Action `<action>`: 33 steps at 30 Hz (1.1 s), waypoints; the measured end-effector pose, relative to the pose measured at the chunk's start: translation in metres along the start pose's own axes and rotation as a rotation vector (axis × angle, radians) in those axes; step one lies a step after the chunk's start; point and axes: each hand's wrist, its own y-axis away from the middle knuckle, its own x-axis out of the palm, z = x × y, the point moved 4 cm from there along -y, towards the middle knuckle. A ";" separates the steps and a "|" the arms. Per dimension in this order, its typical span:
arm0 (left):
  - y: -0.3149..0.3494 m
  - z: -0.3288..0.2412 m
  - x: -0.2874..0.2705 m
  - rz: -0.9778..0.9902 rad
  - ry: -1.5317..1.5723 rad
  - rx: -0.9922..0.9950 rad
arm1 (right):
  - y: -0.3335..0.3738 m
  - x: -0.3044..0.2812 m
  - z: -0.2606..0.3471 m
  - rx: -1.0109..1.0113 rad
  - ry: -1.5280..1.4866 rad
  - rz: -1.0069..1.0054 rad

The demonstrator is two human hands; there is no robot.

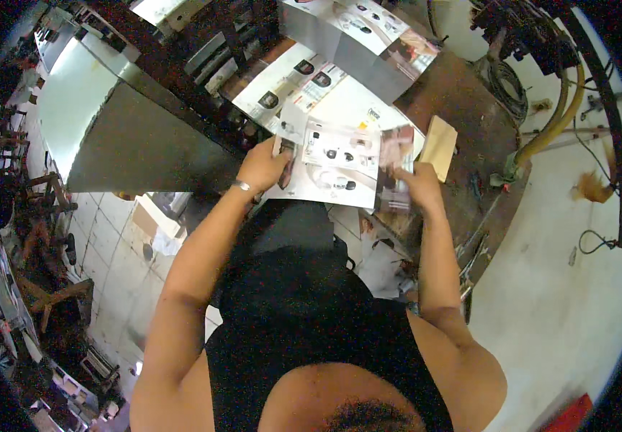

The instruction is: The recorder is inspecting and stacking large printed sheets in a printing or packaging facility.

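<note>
We grip the printed sheet (341,164) at opposite edges, left hand (263,167) and right hand (424,189) curled closed, which likely holds it spread.

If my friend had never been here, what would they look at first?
Probably the bright printed sheet in the middle, with the left hand at its left edge and the right hand at its right. Next, perhaps the big grey panel on the left, or the thick grey-sided block with a printed top at the upper middle.
</note>
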 end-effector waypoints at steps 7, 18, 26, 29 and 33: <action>0.023 -0.016 -0.060 0.425 0.953 0.065 | 0.030 -0.039 0.000 -0.139 -0.698 0.041; -0.046 0.000 -0.049 0.111 0.545 0.284 | 0.004 -0.019 -0.030 -0.244 -0.884 -0.149; -0.044 -0.031 -0.048 -0.096 -0.067 0.232 | -0.001 -0.004 0.020 -0.309 -0.594 -0.301; -0.032 -0.030 -0.051 -0.095 0.233 0.305 | 0.011 -0.004 0.007 -0.178 -0.844 -0.255; -0.023 -0.014 -0.062 0.013 0.518 0.427 | 0.015 -0.014 -0.007 -0.316 -1.089 -0.188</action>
